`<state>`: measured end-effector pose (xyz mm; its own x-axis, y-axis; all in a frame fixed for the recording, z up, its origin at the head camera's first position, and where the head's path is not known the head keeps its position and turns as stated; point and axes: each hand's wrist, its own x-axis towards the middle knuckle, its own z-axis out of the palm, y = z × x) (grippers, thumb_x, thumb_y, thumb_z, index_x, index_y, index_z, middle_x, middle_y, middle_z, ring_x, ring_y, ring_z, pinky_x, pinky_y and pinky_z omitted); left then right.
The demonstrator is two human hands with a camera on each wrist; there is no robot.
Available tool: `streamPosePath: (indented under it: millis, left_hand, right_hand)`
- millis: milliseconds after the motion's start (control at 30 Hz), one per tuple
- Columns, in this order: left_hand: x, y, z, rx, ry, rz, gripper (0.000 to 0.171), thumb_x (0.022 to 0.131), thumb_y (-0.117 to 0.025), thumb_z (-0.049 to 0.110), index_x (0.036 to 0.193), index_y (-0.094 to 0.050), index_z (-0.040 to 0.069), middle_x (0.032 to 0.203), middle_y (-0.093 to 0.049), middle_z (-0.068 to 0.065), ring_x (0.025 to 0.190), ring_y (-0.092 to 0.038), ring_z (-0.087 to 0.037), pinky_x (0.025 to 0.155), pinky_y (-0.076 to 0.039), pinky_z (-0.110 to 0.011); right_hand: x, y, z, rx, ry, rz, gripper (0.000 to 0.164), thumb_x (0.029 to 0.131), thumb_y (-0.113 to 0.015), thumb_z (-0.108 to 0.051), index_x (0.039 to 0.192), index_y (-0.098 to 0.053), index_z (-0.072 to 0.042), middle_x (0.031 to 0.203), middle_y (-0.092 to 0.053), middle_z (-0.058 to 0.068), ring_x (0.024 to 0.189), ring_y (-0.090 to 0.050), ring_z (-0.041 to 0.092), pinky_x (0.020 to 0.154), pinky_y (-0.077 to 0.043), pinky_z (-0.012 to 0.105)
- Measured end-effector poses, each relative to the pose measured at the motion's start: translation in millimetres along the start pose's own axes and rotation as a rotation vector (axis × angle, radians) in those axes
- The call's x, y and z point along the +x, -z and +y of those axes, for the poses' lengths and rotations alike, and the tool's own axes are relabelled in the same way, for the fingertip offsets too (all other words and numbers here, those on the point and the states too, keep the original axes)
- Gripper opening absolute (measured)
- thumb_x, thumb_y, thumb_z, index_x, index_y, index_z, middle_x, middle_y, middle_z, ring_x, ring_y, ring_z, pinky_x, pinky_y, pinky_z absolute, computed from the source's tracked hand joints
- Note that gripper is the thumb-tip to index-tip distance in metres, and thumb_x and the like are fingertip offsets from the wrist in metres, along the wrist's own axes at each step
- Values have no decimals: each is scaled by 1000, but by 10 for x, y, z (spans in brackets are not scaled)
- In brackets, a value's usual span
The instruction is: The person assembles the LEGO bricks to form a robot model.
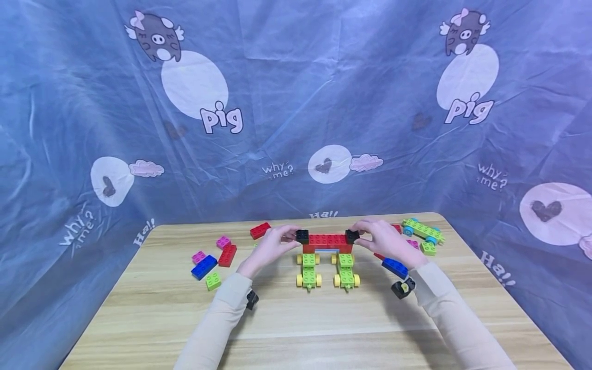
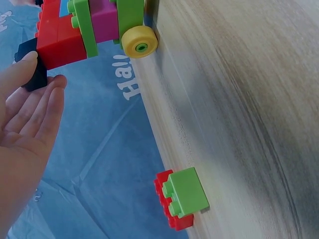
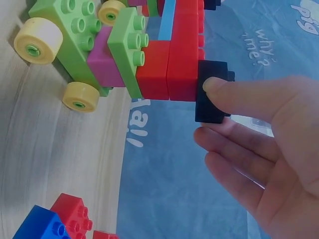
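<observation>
Two green wheeled bases (image 1: pixel 309 276) with yellow wheels stand side by side at mid-table. Purple bricks (image 3: pixel 104 60), green pieces (image 3: pixel 128 55) and red bricks (image 3: pixel 152 69) rise from them, bridged by a long red row (image 1: pixel 327 240). A blue piece (image 3: pixel 166 22) shows beneath that row. My left hand (image 1: pixel 270 247) pinches a black brick (image 1: pixel 302 236) at the row's left end, thumb on its near side. At the right end, my right hand (image 1: pixel 385 240) pinches another black brick (image 3: pixel 212 91) between thumb and fingers.
To the left lie pink bricks (image 1: pixel 223 242), red bricks (image 1: pixel 227 255), a blue brick (image 1: pixel 204 267) and a green brick (image 1: pixel 213 281). On the right are another blue brick (image 1: pixel 395 267) and a green car base with blue wheels (image 1: pixel 422 231). A patterned cloth (image 1: pixel 287 195) hangs behind the table.
</observation>
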<state>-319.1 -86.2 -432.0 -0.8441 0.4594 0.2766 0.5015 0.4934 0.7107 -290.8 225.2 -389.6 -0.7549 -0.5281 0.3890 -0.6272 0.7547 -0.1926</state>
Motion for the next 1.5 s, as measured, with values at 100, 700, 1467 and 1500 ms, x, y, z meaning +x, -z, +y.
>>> streamPosePath:
  millis: [100, 700, 1467, 1500]
  left_hand:
    - [-7, 1, -7, 3, -6, 2, 42, 85, -68, 21, 124, -58, 9, 109, -69, -7, 97, -66, -18, 91, -53, -32]
    - [-52, -3, 19, 16, -39, -3, 41, 85, -68, 22, 123, -59, 8, 108, -69, -7, 98, -66, -20, 92, -53, -36]
    - [-49, 25, 17, 44, -23, -17, 45, 86, -67, 24, 127, -56, 9, 112, -68, -7, 100, -66, -20, 92, -53, -35]
    - [-49, 26, 15, 43, -28, -17, 45, 86, -67, 24, 127, -56, 8, 113, -68, -7, 100, -66, -20, 92, -53, -35]
  right_hand:
    - [-4, -1, -10, -3, -11, -11, 28, 78, -74, -15, 104, -67, -10, 99, -70, 6, 85, -68, 20, 76, -57, 40]
    - [-73, -47, 1, 35, -42, -8, 30, 82, -71, -15, 111, -65, -11, 107, -69, 7, 95, -67, 22, 81, -56, 41]
    - [-139, -68, 86, 224, -119, -2, 38, 86, -67, -21, 122, -61, -9, 118, -66, 8, 104, -64, 25, 84, -56, 44]
    - [-139, -72, 88, 224, -119, -1, 38, 86, -67, -21, 122, -61, -9, 118, -66, 8, 103, -64, 24, 84, -56, 43]
